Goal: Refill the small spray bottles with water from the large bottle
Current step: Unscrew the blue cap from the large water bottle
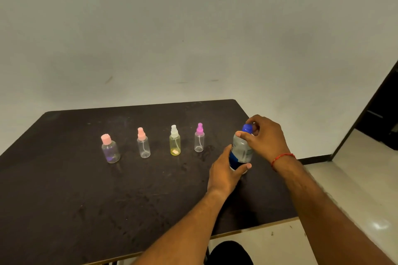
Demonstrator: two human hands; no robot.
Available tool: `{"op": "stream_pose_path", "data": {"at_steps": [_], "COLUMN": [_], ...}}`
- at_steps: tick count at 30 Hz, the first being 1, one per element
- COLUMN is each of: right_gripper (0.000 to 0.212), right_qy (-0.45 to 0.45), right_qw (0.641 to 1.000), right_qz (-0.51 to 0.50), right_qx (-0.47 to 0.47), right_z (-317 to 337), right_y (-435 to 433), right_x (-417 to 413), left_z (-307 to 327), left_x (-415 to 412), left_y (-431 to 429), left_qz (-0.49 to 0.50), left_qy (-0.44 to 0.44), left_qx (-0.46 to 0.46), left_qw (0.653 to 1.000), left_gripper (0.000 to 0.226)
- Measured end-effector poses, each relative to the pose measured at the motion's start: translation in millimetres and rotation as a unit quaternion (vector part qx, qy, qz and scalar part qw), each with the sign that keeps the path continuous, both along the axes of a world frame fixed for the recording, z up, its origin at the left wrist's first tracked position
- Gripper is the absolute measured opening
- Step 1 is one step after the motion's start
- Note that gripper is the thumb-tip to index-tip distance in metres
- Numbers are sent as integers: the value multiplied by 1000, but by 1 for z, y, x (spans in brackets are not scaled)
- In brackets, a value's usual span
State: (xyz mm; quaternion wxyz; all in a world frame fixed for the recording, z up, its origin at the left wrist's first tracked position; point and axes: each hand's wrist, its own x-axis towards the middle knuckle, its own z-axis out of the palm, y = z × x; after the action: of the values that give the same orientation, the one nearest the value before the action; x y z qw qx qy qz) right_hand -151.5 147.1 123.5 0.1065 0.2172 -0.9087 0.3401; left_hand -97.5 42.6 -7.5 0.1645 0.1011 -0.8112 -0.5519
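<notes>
The large clear water bottle (242, 150) with a blue label stands upright near the table's right edge. My left hand (226, 171) grips its lower body. My right hand (266, 137) pinches its blue cap (247, 128) from above. Left of it, several small bottles stand in a row with their tops on: a magenta-topped spray bottle (199, 139), a yellowish one with a white sprayer (174, 142), a clear one with a pink sprayer (143, 144), and a wider bottle with a pink cap (110, 149).
The dark table (86, 200) shows smudges and wet marks. A pale wall stands right behind it. Light floor and a dark doorway (383, 114) lie to the right. My knee (230, 253) shows below the table's near edge.
</notes>
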Motion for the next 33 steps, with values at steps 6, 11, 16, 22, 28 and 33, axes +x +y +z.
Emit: {"op": "stream_pose_path", "data": {"at_steps": [6, 11, 16, 22, 28, 33], "right_gripper": [40, 53, 21, 41, 38, 18], "right_qy": [-45, -32, 10, -52, -12, -26], "right_qw": [997, 997, 998, 994, 995, 997], "right_qz": [61, 29, -8, 54, -27, 15], "right_qx": [-32, -63, -63, -74, -93, -70], "right_z": [2, 2, 1, 5, 6, 5], "right_y": [2, 0, -3, 3, -1, 0], "right_x": [2, 6, 5, 5, 7, 2], "left_z": [2, 5, 5, 7, 7, 8], "left_x": [4, 5, 6, 7, 7, 8], "left_y": [0, 0, 1, 1, 2, 1], "left_qz": [4, -3, 2, 0, 5, 4], "left_qy": [1, -5, -2, -4, -6, -3], "left_qx": [-5, -2, -9, -11, -14, -14], "left_qw": [1000, 1000, 1000, 1000, 1000, 1000], "left_gripper": [65, 68, 69, 72, 72, 71]}}
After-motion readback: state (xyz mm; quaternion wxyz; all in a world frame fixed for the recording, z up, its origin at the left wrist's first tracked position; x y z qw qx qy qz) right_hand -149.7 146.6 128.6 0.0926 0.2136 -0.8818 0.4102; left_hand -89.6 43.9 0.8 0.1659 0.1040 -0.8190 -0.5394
